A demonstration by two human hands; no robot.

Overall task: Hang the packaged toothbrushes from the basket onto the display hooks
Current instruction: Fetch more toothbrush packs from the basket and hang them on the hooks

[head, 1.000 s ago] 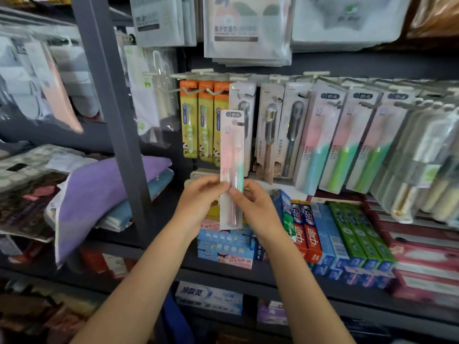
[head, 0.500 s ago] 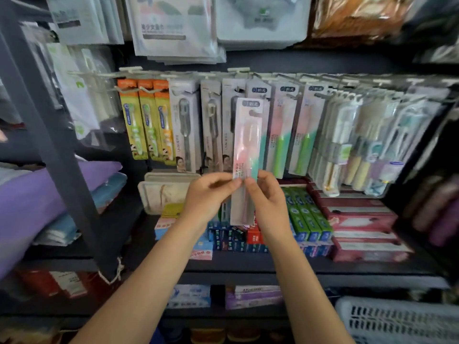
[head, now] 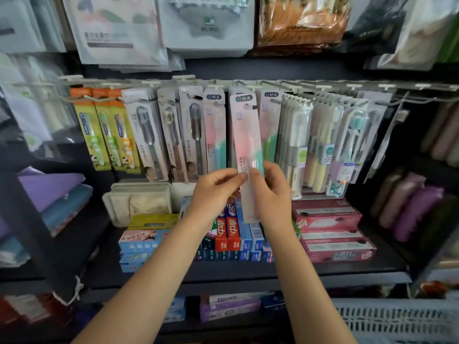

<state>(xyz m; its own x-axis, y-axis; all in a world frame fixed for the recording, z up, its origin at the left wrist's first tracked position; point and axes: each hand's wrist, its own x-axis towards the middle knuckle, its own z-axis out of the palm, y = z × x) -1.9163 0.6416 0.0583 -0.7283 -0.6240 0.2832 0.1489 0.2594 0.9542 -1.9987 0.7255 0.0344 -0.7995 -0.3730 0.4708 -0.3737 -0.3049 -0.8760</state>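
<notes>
both hands, left (head: 215, 188) and right (head: 272, 192), pinched the pack (head: 246, 145) near its lower half; it stood upright, hang-hole end above the fingers, just below the hooks (head: 250, 87) among matching packs.

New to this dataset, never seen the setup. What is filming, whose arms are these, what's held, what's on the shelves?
There is no robot: a person wears one wide-angle camera on the head, looking forward and down, so the two bare arms are their own. The left hand and right hand together pinch one pink-and-teal packaged toothbrush, held upright in front of a row of display hooks. Similar pink-and-teal packs already hang there, beside grey toothbrush packs and orange-and-green children's ones. On the shelf below lie boxed toothpastes. The white slatted basket at bottom right is the supply basket; its contents are not visible.
</notes>
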